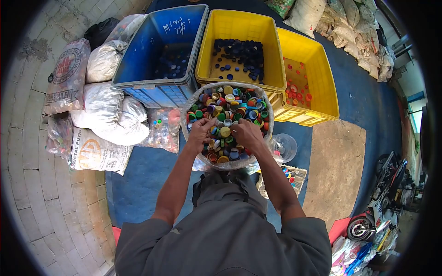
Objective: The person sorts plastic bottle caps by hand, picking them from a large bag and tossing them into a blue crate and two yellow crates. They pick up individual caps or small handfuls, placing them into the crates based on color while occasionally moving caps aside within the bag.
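Observation:
A round container lined with a pale sack (185, 120) stands right in front of me, full of bottle caps (225, 132) in many colours. Over the left part of the caps is my left hand (200, 133), its fingers bent together at the caps; what they grip, if anything, is too small to make out. My right hand (247, 134) is over the right part, fingers curled down among the caps, with its fingertips partly hidden. The two hands are a short way apart, with caps between them.
Beyond the container stand a blue crate (159, 85), a yellow crate (241, 83) with dark caps and another yellow crate (322, 73) with red caps. White sacks (103, 110) are piled at left. A basket (299, 181) and a clear tub (286, 148) sit at right.

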Demonstrator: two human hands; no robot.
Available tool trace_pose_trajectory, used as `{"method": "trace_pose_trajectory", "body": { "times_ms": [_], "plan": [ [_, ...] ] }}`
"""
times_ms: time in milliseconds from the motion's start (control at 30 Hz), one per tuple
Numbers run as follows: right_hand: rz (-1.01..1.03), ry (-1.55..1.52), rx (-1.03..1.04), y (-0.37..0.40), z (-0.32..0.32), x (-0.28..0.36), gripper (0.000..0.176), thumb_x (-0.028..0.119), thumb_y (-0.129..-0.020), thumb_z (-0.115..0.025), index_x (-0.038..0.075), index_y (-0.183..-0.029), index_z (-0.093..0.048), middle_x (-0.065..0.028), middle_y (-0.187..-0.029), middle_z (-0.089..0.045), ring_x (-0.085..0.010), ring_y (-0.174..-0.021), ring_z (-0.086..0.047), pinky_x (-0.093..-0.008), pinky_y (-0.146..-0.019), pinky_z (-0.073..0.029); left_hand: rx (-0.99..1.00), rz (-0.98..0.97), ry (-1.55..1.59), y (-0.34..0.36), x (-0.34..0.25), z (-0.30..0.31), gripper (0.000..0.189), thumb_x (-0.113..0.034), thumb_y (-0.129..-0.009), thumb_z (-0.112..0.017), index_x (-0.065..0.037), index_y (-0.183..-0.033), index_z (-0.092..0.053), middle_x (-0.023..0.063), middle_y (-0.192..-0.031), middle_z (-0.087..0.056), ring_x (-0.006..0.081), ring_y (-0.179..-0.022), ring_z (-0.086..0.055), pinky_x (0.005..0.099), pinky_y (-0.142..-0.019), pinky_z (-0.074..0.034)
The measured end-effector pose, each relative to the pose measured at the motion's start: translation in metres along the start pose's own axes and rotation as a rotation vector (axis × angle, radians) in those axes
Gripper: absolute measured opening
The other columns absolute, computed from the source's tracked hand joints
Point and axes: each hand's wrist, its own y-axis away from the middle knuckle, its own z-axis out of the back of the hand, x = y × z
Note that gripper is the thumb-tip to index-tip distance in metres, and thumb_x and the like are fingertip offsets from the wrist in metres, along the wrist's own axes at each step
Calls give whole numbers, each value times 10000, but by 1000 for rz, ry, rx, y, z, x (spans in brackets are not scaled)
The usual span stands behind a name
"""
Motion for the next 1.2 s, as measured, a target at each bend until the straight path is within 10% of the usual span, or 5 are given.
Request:
{"method": "trace_pose_trajectory", "body": {
  "times_ms": [333,600,800,1033,1200],
  "plan": [
    [6,194,-4,-7,-24,7,121,96,-815,-572,48,-853,-676,-154,-880,-613,-317,-813,-668,-423,-636,-536,-83,-423,-452,-5,8,-1,226,-180,-836,-742,-58,-1012,-669,-5,-790,-633,69,-681,-564,241,-595,-469],
    [-74,78,-87,4,-12,0,122,97,-792,-611,57,-902,-646,-154,-858,-593,-318,-848,-653,-430,-665,-526,-108,-742,-998,-32,7,-32,323,-121,-775,-715,-82,-1091,-661,101,-986,-702,284,-878,-680,381,-749,-537],
    [-143,-447,-293,26,3,-5,146,49,-752,-659,29,-882,-596,-107,-781,-550,-258,-705,-605,-390,-596,-465,-50,-773,-1287,-47,2,-49,390,-162,-781,-696,-117,-1160,-618,100,-987,-696,319,-875,-669,415,-741,-543],
    [-390,-1854,-181,71,-3,-14,139,25,-690,-532,56,-791,-442,-60,-857,-541,-115,-562,-433,-240,-511,-341,-35,-706,-1480,-54,-3,-66,427,-193,-772,-696,-115,-1178,-588,112,-1077,-660,341,-920,-658,439,-775,-537],
    [-382,-2045,-233,82,-18,-13,173,9,-620,-463,65,-781,-433,-103,-877,-559,-157,-602,-466,-255,-507,-360,-64,-525,-1544,-55,-8,-79,403,-151,-772,-669,-108,-1164,-584,115,-1076,-659,345,-962,-646,460,-811,-522]
  ]
}}
